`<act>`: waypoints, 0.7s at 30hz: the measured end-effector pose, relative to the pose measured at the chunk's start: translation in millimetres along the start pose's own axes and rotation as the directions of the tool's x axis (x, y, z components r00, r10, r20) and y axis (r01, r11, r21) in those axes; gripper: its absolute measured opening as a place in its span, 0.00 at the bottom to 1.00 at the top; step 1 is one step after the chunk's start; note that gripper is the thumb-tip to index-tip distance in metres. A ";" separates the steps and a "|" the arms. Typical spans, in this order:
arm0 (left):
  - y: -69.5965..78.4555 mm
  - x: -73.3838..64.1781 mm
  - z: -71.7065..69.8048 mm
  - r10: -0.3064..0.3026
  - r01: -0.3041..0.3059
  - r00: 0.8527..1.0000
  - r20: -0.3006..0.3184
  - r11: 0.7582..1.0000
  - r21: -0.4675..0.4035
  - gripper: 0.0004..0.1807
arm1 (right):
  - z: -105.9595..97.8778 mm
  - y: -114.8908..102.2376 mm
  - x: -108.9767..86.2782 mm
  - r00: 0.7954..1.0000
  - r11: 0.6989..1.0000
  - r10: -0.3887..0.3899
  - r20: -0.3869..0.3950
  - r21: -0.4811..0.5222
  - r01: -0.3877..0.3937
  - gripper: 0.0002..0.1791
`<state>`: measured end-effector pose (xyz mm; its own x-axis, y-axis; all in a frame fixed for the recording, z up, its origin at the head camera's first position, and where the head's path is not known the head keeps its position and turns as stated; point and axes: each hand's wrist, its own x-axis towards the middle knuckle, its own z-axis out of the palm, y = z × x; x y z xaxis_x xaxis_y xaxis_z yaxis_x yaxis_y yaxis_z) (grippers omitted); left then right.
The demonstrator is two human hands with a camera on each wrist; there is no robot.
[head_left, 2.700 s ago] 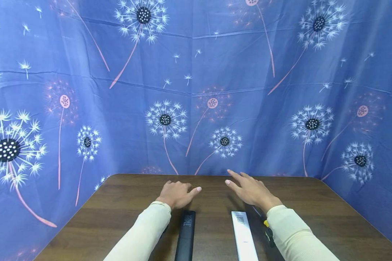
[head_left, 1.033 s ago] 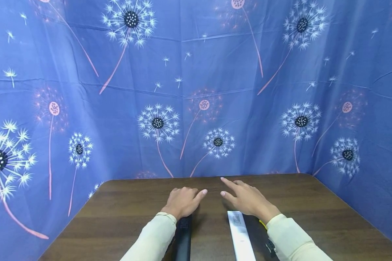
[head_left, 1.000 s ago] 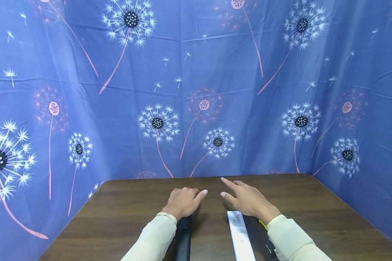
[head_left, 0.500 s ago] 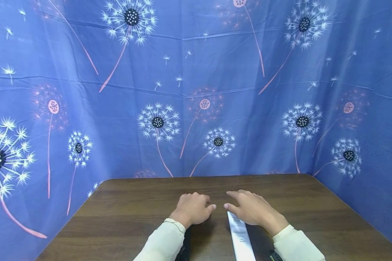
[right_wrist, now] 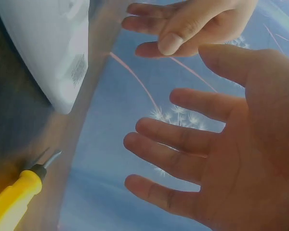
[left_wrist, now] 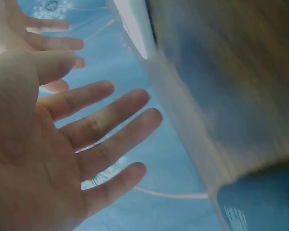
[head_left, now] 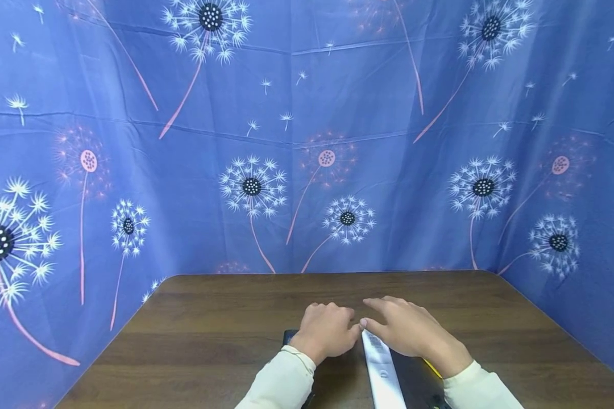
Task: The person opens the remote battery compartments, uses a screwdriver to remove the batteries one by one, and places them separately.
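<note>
My left hand [head_left: 327,332] is held over the table with its fingers extended and nothing in its palm, as the left wrist view shows. To its right is my right hand [head_left: 414,329], its fingers spread and palm bare in the right wrist view. The two thumbs come close together; whether they touch I cannot tell. Below the hands lies a long white box [head_left: 384,375] with a printed code, partly covered by my right hand. A black object [head_left: 289,336] is mostly hidden behind my left hand and sleeve. A screwdriver with a yellow handle [right_wrist: 17,199] lies right of the white box.
The brown wooden table [head_left: 225,318] has rounded far corners. Behind and beside it hangs a blue cloth [head_left: 414,227] printed with dandelions. A small dark object [head_left: 437,402] shows beside my right sleeve at the bottom edge.
My left hand has moved right and nearer the right hand. My right hand has shifted slightly right and lower, now over the white box's far end. The objects lie where they were.
</note>
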<state>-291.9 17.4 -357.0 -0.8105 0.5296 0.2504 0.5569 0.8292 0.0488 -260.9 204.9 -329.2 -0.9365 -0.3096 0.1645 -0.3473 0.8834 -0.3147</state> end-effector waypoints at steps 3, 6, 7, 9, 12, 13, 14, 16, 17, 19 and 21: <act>8.8 1.1 0.7 0.000 0.000 1.000 0.008 1.000 0.008 0.21 | -2.6 3.0 -3.5 1.000 1.000 0.015 0.012 -0.002 -0.015 0.29; 18.4 1.9 1.1 -0.015 0.015 1.000 0.012 1.000 0.023 0.19 | -3.4 5.9 -5.8 1.000 1.000 0.028 0.004 -0.014 -0.027 0.28; 21.8 2.2 1.2 -0.024 0.024 1.000 0.012 0.999 0.030 0.18 | -3.6 6.6 -6.2 1.000 0.999 0.031 -0.001 -0.017 -0.031 0.28; 28.6 2.7 1.4 -0.044 0.043 0.999 0.027 0.998 0.035 0.18 | -3.7 7.6 -7.0 0.999 0.999 0.031 -0.007 -0.025 -0.031 0.28; 37.7 4.4 2.3 -0.076 0.075 0.996 0.051 0.997 0.022 0.18 | -4.6 8.3 -8.8 0.999 0.999 0.027 -0.021 -0.038 -0.028 0.27; 40.2 5.2 2.3 -0.085 0.085 0.995 0.053 0.996 0.014 0.17 | -5.3 8.4 -9.3 0.999 0.999 0.029 -0.028 -0.044 -0.030 0.26; 42.3 6.2 2.4 -0.095 0.095 0.994 0.052 0.995 0.004 0.17 | -6.2 8.7 -9.5 0.999 0.998 0.025 -0.036 -0.049 -0.027 0.26; 45.1 8.0 2.6 -0.116 0.117 0.992 0.039 0.993 -0.016 0.16 | -8.2 9.4 -9.9 0.999 0.998 0.025 -0.048 -0.057 -0.028 0.26; 46.0 8.7 2.6 -0.127 0.128 0.991 0.031 0.991 -0.026 0.16 | -9.2 9.8 -9.5 0.998 0.998 0.023 -0.051 -0.058 -0.026 0.26; 47.0 9.1 2.9 -0.146 0.147 0.989 0.024 0.988 -0.048 0.15 | -10.3 10.8 -8.8 0.998 0.998 0.025 -0.049 -0.053 -0.028 0.27; 47.7 8.5 3.5 -0.153 0.156 0.987 0.039 0.984 -0.090 0.16 | -10.0 12.1 -8.6 0.999 0.999 0.026 -0.040 -0.045 -0.027 0.27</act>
<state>-272.8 62.1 -355.9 -0.8928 0.4026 0.2020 0.4372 0.8824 0.1738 -256.6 221.7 -325.1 -0.9425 -0.2728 0.1933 -0.3190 0.9066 -0.2763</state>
